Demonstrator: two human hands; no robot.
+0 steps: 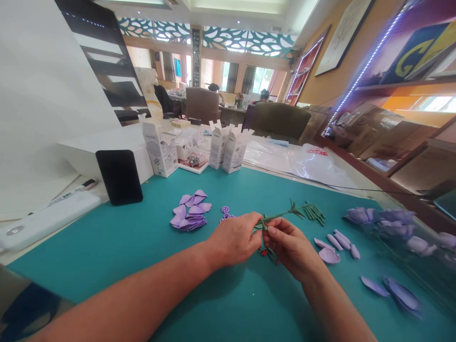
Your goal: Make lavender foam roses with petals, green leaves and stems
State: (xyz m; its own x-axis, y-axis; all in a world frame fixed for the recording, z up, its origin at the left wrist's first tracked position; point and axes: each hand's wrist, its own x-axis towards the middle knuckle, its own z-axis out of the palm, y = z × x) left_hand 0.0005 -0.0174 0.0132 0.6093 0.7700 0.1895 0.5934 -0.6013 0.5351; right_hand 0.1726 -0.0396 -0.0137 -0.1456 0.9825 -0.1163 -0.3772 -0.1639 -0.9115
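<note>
My left hand (233, 240) and my right hand (290, 247) meet over the green mat, both closed on a thin green artificial flower stem (281, 214). The stem points right and ends in a spiky leafy tip. Fingers hide its lower part. Under the hands lie small green pieces and a red bit (264, 253), partly covered. Left of my left hand are small purple wheel-shaped pieces (225, 209) and a pile of purple petals (190, 213). Short green sticks (313, 213) lie just past the stem's tip.
Purple petal pieces (329, 255) and purple flower heads (395, 222) lie to the right, with two long petals (402, 294) nearer. White boxes (160, 149) and a small tray (194, 166) line the back. A black phone-like slab (119, 178) leans at left. Chairs (203, 105) stand beyond.
</note>
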